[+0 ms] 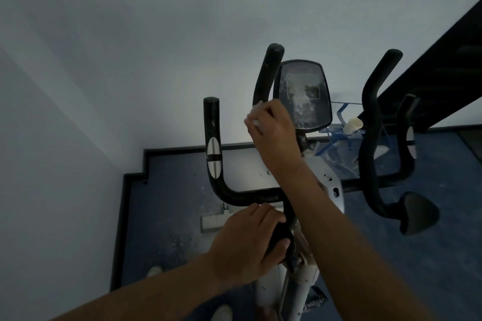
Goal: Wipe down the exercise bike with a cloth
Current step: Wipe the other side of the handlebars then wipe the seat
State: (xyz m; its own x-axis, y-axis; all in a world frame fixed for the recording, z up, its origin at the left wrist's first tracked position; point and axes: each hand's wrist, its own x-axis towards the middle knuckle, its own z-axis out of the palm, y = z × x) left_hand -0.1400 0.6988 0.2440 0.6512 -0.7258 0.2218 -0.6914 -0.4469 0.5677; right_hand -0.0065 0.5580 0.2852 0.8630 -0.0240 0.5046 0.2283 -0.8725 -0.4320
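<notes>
The exercise bike stands below me with black handlebars (216,164) and a dusty, smeared console screen (303,94). My right hand (273,133) grips a white cloth (251,118) against the tall left handle (264,78), just beside the console. My left hand (250,240) is curled around a black padded part (280,236) on the bike's centre post, below the handlebar crossbar. The grey frame (331,185) runs down between my arms.
A white wall fills the left and top. Dusty blue floor (167,216) with a black skirting edge lies below. A blue wire rack (339,135) holding a pale cup sits behind the console. Right-side handles and a black pad (417,212) stand at right, under a dark slanted beam.
</notes>
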